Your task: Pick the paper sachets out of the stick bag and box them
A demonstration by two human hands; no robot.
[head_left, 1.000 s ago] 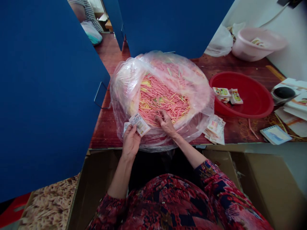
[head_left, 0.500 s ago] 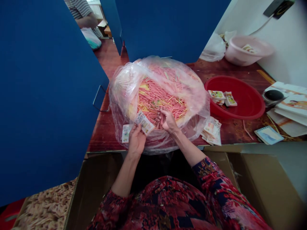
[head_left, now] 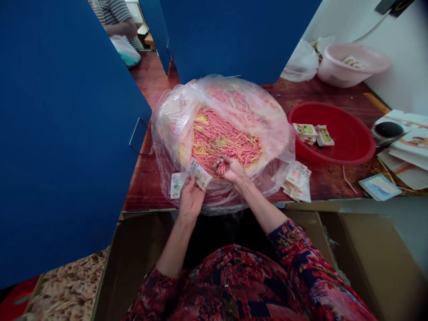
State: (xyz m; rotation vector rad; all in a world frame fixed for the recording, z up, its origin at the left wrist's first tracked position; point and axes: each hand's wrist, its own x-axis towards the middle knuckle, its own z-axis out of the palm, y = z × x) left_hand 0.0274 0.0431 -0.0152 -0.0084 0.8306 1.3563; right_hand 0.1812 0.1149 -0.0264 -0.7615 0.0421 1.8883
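A large clear plastic bag [head_left: 167,120] lies open on the dark red table, full of thin pink and yellow sticks [head_left: 224,133]. My left hand [head_left: 191,196] is closed on a small printed packet [head_left: 199,174] at the bag's near edge. Just right of it, my right hand [head_left: 231,169] has its fingers closed round a small bunch of pink sticks, over the near part of the pile. Another printed packet [head_left: 175,185] lies left of my left hand. Several flat packets [head_left: 297,180] are stacked at the bag's right side.
A red basin [head_left: 351,138] holding filled packets stands at the right, with a pale pink basin [head_left: 341,73] behind. Nearby are a dark cup [head_left: 388,131] and a small notebook [head_left: 380,186]. Blue panels [head_left: 227,40] stand behind and left. A person in a striped shirt [head_left: 117,13] is beyond.
My right hand has moved slightly left and turned, with the bunch of sticks still in its fingers. The packet in my left hand has shifted slightly left. The view has shifted a little.
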